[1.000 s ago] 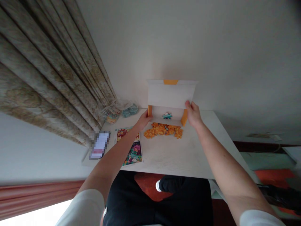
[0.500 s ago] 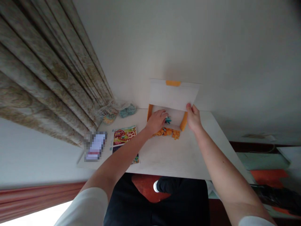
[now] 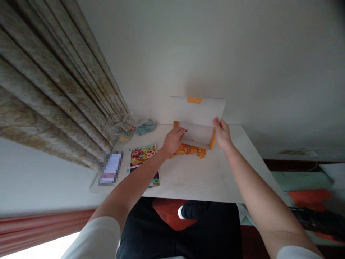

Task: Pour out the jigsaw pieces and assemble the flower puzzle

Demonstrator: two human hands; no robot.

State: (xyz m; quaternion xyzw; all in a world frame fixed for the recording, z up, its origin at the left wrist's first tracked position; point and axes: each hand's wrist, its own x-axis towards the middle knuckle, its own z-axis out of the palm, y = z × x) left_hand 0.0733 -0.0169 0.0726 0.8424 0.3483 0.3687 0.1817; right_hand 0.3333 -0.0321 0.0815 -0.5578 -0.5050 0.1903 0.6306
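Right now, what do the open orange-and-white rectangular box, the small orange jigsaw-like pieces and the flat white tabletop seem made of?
The box: probably cardboard, matt, judging by its thin folded lid.
The orange pieces: perhaps card, given their flat, knobbed outlines; finish too small to tell.
The tabletop: wood or laminate, fairly dull, with what look like faint grain lines.

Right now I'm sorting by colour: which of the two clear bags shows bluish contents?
The right bag, nearer the box; the left bag, beside the curtain, shows mixed colours including orange.
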